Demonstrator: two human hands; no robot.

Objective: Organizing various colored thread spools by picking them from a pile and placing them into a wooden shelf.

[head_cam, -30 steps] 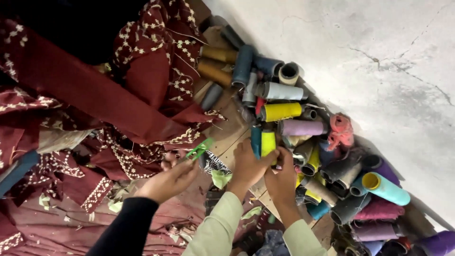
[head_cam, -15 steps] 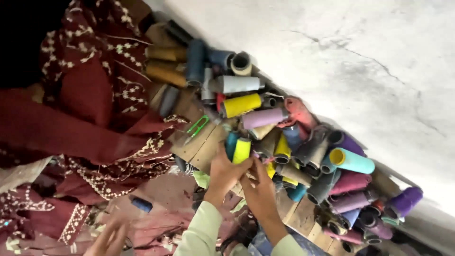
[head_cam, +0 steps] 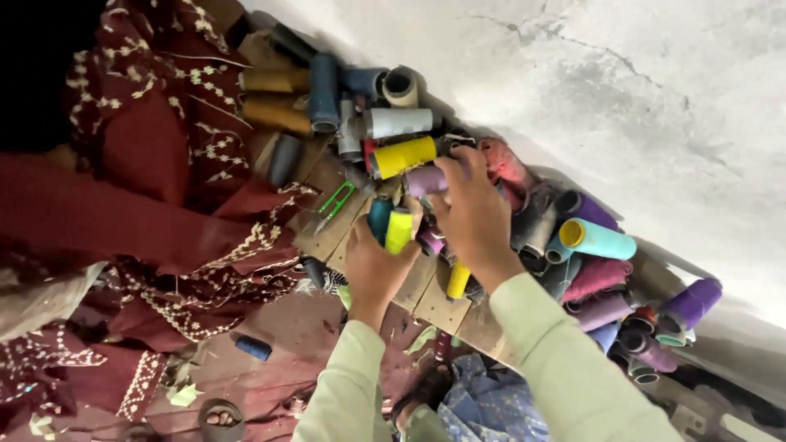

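A heap of thread spools in many colours lies on a wooden board [head_cam: 436, 304] against a pale wall. My left hand [head_cam: 373, 263] grips a yellow-green spool [head_cam: 399, 231], with a teal spool [head_cam: 378, 218] right beside it. My right hand [head_cam: 473, 214] reaches into the heap with fingers spread over a lilac spool [head_cam: 424, 180] and the darker ones beneath; whether it grips any is hidden. A yellow spool [head_cam: 403, 156] lies just above my hands, a white one [head_cam: 399, 122] above that. Both sleeves are pale green.
Dark red embroidered cloth [head_cam: 155, 205] covers the left side. Green thread snips [head_cam: 334, 205] lie on the board's left edge. A turquoise spool with a yellow core [head_cam: 599, 239] and purple spools [head_cam: 692, 303] sit to the right. A small blue spool [head_cam: 253, 347] rests on the cloth.
The view has swung and drawn closer to the heap. My right hand has moved up from beside the left hand into the spools. Another person's dark-sleeved hand at lower left has left the view.
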